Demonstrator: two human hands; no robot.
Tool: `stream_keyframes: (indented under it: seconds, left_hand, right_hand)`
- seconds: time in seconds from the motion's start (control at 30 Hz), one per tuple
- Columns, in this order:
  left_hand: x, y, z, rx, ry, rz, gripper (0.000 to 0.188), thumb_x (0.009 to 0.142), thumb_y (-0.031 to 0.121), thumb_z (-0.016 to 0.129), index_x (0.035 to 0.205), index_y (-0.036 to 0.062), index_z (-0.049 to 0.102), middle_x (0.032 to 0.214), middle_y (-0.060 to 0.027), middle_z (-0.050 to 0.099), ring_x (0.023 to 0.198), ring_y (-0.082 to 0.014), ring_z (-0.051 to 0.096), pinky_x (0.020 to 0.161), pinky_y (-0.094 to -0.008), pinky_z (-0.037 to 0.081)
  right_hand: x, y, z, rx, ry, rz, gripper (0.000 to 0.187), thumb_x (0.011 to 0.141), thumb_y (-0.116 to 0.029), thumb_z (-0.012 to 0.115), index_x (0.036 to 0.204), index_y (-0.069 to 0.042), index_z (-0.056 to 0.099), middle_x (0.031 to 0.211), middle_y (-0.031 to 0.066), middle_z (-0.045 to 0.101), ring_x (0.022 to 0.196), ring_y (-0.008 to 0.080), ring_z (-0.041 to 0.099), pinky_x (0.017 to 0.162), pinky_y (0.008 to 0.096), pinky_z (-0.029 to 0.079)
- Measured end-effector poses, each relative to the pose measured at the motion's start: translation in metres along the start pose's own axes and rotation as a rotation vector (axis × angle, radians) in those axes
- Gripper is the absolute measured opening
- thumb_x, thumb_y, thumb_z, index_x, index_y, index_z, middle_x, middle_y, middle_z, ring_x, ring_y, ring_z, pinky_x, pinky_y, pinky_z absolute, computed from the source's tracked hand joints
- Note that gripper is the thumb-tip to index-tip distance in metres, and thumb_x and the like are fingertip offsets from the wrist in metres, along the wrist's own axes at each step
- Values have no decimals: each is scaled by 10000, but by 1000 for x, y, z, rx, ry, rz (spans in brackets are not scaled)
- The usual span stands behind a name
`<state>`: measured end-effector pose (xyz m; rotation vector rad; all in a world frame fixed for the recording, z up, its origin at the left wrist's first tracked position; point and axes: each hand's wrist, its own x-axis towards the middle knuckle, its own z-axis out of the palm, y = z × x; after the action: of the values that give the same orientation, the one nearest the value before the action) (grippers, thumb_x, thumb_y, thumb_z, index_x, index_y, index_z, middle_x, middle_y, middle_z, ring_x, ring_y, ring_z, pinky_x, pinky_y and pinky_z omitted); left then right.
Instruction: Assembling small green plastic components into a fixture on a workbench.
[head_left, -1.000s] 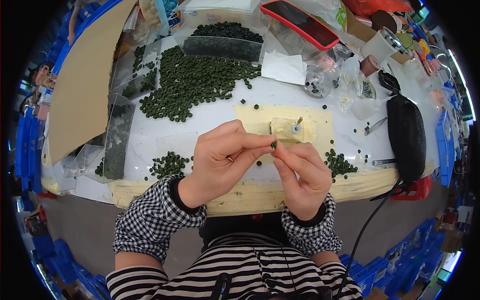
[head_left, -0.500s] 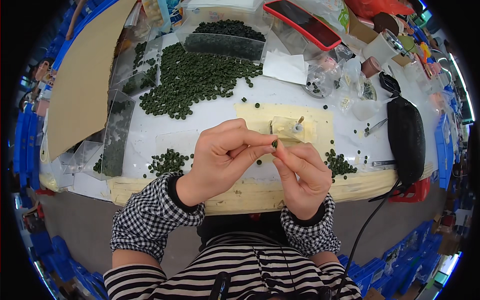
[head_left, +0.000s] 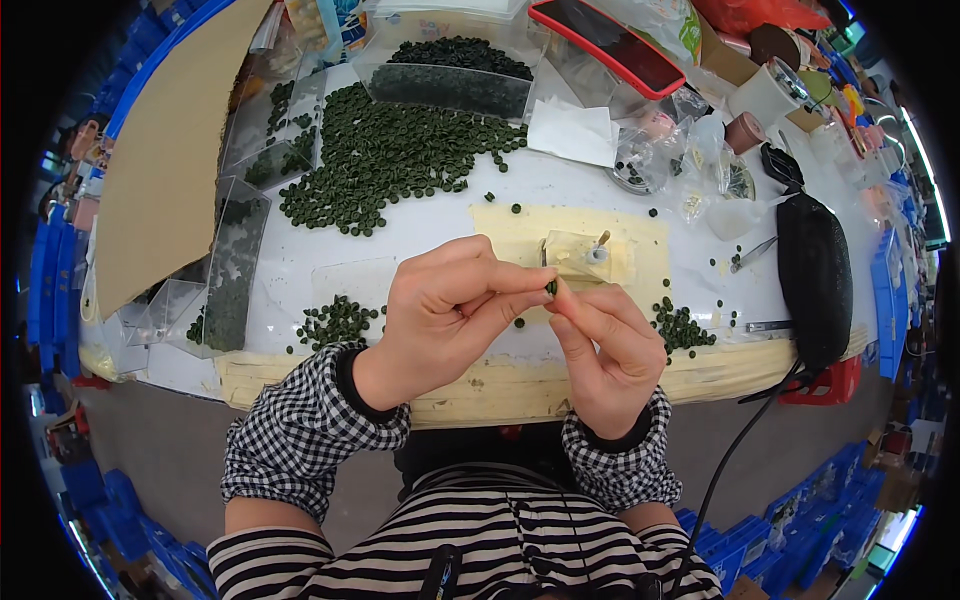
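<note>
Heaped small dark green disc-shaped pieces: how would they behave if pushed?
The heaped small dark green disc-shaped pieces would probably scatter rather than move as one block: strays lie apart on the white tabletop. Their squat, flat-looking shape suggests sliding more than rolling. Each is probably light for handling, being tiny beside the hands, left and right.

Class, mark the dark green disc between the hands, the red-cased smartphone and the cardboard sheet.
Dark green disc (head_left: 552, 287): head view, its exposed side.
Red-cased smartphone (head_left: 612, 47): head view, middle of its front.
Cardboard sheet (head_left: 170, 162): head view, middle of its face.
</note>
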<state>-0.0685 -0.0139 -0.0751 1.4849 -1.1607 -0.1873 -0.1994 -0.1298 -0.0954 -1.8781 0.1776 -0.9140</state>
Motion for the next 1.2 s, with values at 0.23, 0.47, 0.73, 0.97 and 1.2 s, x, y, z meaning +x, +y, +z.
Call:
stream_keyframes:
  seconds: [0.23,0.47,0.73,0.97,1.2]
  left_hand:
    - [1,1,-1,-14,-11,-16,241,731,-19,735,963,41,721,584,33,412,536,-67,347,479,-221,261]
    - [1,0,-1,-21,-18,-37,230,734,-14,736,958,36,721,590,35,403,540,-65,347,484,-219,262]
    - [1,0,-1,-21,-21,-49,235,730,-18,737,958,36,721,590,36,389,540,-65,345,487,-221,261]
    - [0,1,0,-38,-18,-62,234,732,-21,735,958,39,722,593,38,387,536,-58,338,484,-216,255]
    - [1,2,0,-31,-22,-62,230,735,-20,734,957,39,723,593,39,384,535,-56,335,483,-215,253]
  right_hand:
    - [0,-1,0,-5,4,-11,339,745,77,693,1071,-18,686,874,81,650,748,172,586,639,250,464]
    - [-1,2,-1,-2,8,-20,332,750,70,692,1072,-13,685,869,85,653,746,176,588,653,256,467]
    - [0,1,-1,18,2,-9,331,758,74,685,1078,-8,680,883,88,654,770,179,598,668,257,476]
    - [0,0,-1,26,-1,-5,331,760,79,681,1081,-4,678,884,88,653,774,178,602,672,255,480]
    - [-1,0,-1,32,-4,11,326,763,75,683,1079,-5,678,879,83,648,762,169,597,660,247,476]
